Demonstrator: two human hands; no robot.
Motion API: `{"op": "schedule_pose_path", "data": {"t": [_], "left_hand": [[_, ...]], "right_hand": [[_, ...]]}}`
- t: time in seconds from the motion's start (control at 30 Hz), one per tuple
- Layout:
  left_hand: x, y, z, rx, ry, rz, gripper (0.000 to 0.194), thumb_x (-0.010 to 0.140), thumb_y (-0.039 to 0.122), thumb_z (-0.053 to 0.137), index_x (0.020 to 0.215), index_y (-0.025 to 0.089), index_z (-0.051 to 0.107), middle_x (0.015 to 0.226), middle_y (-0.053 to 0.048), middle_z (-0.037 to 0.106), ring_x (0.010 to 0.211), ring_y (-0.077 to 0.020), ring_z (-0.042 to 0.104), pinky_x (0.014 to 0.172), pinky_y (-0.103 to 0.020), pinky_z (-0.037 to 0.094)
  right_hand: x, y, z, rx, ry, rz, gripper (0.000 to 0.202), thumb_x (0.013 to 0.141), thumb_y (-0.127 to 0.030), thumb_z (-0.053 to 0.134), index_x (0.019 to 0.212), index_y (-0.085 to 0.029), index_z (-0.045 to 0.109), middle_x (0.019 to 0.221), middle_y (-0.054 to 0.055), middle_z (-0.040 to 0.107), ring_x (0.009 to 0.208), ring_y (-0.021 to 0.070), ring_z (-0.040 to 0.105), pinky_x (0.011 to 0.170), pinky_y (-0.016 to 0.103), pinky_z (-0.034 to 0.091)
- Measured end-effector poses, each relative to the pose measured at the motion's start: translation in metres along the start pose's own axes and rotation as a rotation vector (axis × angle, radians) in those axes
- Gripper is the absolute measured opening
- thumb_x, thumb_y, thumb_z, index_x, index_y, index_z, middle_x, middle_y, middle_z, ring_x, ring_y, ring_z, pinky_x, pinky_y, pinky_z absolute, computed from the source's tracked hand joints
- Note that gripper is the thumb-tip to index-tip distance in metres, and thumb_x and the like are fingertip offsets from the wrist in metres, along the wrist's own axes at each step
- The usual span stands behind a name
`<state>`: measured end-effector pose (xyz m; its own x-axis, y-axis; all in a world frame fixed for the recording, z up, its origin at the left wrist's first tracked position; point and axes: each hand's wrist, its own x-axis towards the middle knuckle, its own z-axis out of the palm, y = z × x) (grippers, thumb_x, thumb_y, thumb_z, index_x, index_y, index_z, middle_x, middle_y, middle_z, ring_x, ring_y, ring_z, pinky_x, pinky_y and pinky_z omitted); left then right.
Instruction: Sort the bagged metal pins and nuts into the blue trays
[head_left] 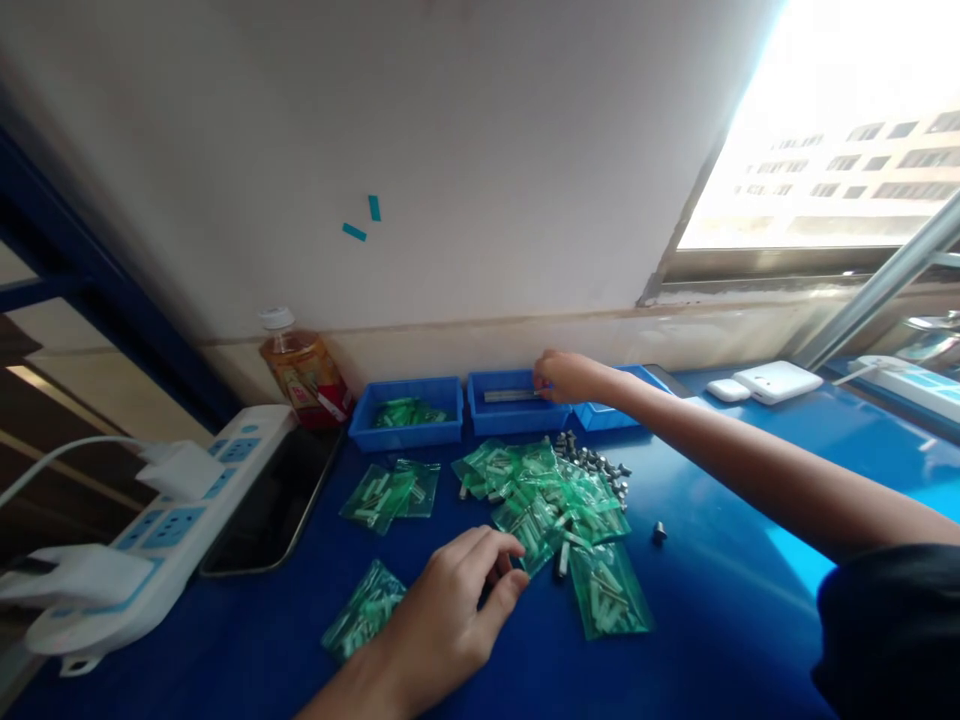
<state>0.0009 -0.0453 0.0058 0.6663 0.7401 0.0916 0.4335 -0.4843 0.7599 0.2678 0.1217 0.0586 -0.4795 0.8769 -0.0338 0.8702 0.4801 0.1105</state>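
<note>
My right hand (574,380) reaches into the middle blue tray (517,424), fingers closed at the end of a thin metal rod (510,396). My left hand (454,605) hovers low over the table, fingers curled, with a gap between thumb and index finger. Just beyond those fingertips lies a pile of green zip bags (536,495) containing small pale and metallic pieces. One green bag (611,590) sits at the pile's front right. Another bag (367,605) is partly hidden behind my left hand. Small dark metal fittings (596,465) are scattered behind the pile.
Blue trays flank the middle one: the left tray (405,434) holds green bags, and my forearm partly covers the right tray (600,416). Two bags (390,492) lie left of the pile. A phone (274,500), power strip (161,530) and drink bottle (304,370) stand further left.
</note>
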Motion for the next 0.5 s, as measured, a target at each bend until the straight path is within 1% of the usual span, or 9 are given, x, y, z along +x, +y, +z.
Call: {"op": "schedule_pose_path", "data": {"t": [0.07,0.13,0.23,0.33,0.5], "left_hand": [[0.0,-0.001,0.0,0.011,-0.008,0.006,0.02,0.094,0.032,0.046,0.101,0.02,0.06,0.09,-0.005,0.065,0.084,-0.0181,0.062,0.073,-0.025,0.049],[0.001,-0.001,0.0,0.022,-0.011,0.015,0.02,0.095,0.031,0.045,0.101,0.02,0.06,0.09,-0.005,0.064,0.085,-0.0183,0.062,0.074,-0.026,0.048],[0.001,-0.001,0.001,0.031,-0.014,0.025,0.02,0.095,0.031,0.045,0.101,0.02,0.06,0.09,-0.004,0.064,0.085,-0.0184,0.061,0.075,-0.027,0.047],[0.0,-0.001,0.0,0.037,-0.018,0.026,0.02,0.095,0.031,0.045,0.1,0.02,0.061,0.089,-0.004,0.064,0.085,-0.0185,0.061,0.075,-0.027,0.047],[0.001,-0.001,0.0,0.046,-0.023,0.022,0.02,0.095,0.031,0.045,0.099,0.02,0.061,0.091,-0.005,0.064,0.088,-0.019,0.061,0.076,-0.027,0.047]], "right_hand": [[0.003,-0.002,0.004,-0.026,-0.009,-0.07,0.016,0.077,-0.016,0.064,0.089,-0.012,0.074,0.097,0.014,0.067,0.1,0.0261,0.056,0.077,0.029,0.042],[0.006,-0.005,0.005,-0.035,-0.02,-0.1,0.013,0.076,-0.015,0.065,0.085,-0.012,0.074,0.098,0.014,0.066,0.101,0.0263,0.054,0.079,0.029,0.042],[0.01,-0.006,0.006,-0.063,-0.064,-0.094,0.013,0.077,-0.017,0.064,0.085,-0.013,0.075,0.098,0.013,0.066,0.101,0.0263,0.052,0.079,0.029,0.043],[0.012,-0.006,0.007,-0.111,-0.12,-0.079,0.015,0.079,-0.019,0.062,0.087,-0.014,0.074,0.099,0.013,0.067,0.101,0.0267,0.052,0.075,0.029,0.044],[0.013,-0.008,0.007,-0.224,-0.13,-0.065,0.018,0.081,-0.021,0.062,0.088,-0.009,0.073,0.098,0.017,0.066,0.103,0.0294,0.052,0.072,0.03,0.044]]}}
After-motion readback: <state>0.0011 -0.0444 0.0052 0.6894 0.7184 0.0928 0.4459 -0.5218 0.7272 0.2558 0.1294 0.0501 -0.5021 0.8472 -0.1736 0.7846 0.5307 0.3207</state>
